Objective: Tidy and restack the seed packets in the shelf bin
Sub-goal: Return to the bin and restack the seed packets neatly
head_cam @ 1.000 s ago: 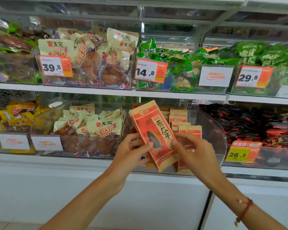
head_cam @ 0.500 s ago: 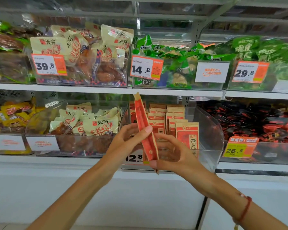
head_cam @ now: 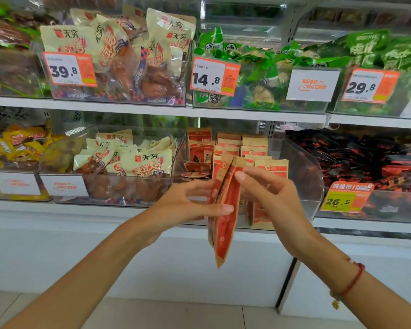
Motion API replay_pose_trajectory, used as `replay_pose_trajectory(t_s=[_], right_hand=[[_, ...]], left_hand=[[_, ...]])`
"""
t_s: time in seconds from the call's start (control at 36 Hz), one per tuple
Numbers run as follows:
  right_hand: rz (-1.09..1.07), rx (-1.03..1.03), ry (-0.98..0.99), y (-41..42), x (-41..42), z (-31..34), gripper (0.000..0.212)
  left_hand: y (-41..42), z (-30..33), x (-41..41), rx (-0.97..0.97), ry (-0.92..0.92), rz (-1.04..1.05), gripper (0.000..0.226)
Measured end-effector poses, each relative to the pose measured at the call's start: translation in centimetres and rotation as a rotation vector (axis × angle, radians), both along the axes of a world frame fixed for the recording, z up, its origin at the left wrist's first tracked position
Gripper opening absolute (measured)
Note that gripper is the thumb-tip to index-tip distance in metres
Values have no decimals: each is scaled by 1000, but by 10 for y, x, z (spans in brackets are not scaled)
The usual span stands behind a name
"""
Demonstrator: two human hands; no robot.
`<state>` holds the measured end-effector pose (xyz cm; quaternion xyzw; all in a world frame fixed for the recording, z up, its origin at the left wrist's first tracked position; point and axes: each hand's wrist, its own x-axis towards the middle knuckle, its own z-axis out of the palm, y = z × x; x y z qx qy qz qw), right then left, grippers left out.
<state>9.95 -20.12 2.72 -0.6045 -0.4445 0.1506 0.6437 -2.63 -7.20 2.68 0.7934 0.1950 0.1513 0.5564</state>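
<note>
Upper shelf: bin of cream chicken-snack packs [head_cam: 119,55] tagged 39.8 [head_cam: 69,70]; green packets [head_cam: 259,74] tagged 14.8 [head_cam: 212,76]; further green bags [head_cam: 377,51] at 29.8 [head_cam: 368,86]. Lower shelf — yellow packets [head_cam: 17,146], cream packs [head_cam: 128,155], black-and-red packets [head_cam: 365,157] tagged 26.5 [head_cam: 344,198].

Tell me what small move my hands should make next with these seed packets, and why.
Probably square them up, then stand them back in the clear bin. Both hands, left and right, pinch the red packets edge-on outside it; the front row stands upright.
</note>
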Motion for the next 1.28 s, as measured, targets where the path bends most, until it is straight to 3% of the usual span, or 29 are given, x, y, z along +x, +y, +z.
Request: replay_pose_trajectory(t_s=[0.19, 0.33, 0.47, 0.56, 0.61, 0.75, 0.86, 1.06, 1.19, 1.28], right_hand=[[-39, 35, 29, 2, 5, -4, 27], [53, -14, -16, 1, 5, -3, 28], [45, -91, -186, 9, -14, -14, 42], [-81, -47, -279, 15, -24, -23, 50], [-139, -9, -297, 18, -25, -23, 42], [-173, -35, -258, 19, -10, -21, 31], [-59, -127, 0, 15, 3, -16, 22], [6, -149, 148, 14, 8, -19, 21], [-18, -103, 110, 14, 4, -17, 21], [-120, -4, -105, 13, 2, -12, 20]], left_hand=[[-8, -2, 4, 9, -31, 4, 50], [-5, -3, 3, -34, -109, 100, 43], [2, 4, 0, -174, -343, 362, 69], [-3, 3, 4, -153, -370, 481, 76], [-8, 1, 6, -127, -357, 518, 78], [-11, 1, 5, -53, -324, 515, 61], [-5, 1, 0, 7, -419, 470, 31], [-8, -4, 1, 54, -475, 456, 25], [-3, -4, 1, -39, -470, 459, 29], [-2, -4, 0, -122, -433, 454, 33]])
